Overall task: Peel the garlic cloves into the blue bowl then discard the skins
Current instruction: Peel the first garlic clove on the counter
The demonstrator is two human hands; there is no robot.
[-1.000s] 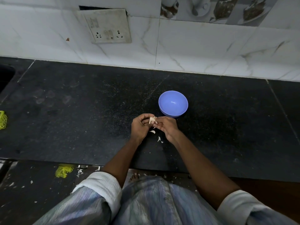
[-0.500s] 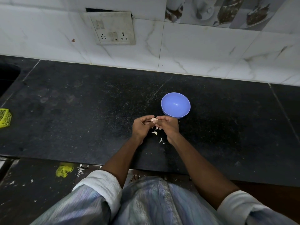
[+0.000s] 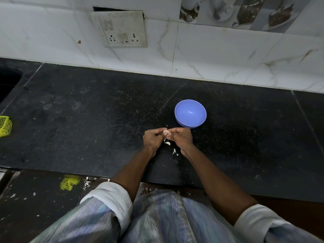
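A pale garlic clove (image 3: 165, 132) is held between both hands just above the black counter (image 3: 87, 120). My left hand (image 3: 152, 139) grips it from the left and my right hand (image 3: 180, 138) pinches it from the right, fingers curled. The blue bowl (image 3: 190, 113) stands on the counter just beyond my right hand and looks empty. Small white skin flakes (image 3: 168, 143) lie on the counter under and behind my hands, with another flake (image 3: 174, 151) nearer to me.
A white tiled wall with a socket plate (image 3: 122, 28) backs the counter. A yellow mesh bag (image 3: 4, 126) sits at the left edge, and a sink opening (image 3: 8, 81) is at far left. Another yellow mesh scrap (image 3: 69, 183) lies on the floor below.
Both hands stay together on the clove. The visible part of the clove has become smaller between the fingers. The camera has tilted slightly, shifting the scene down in view.
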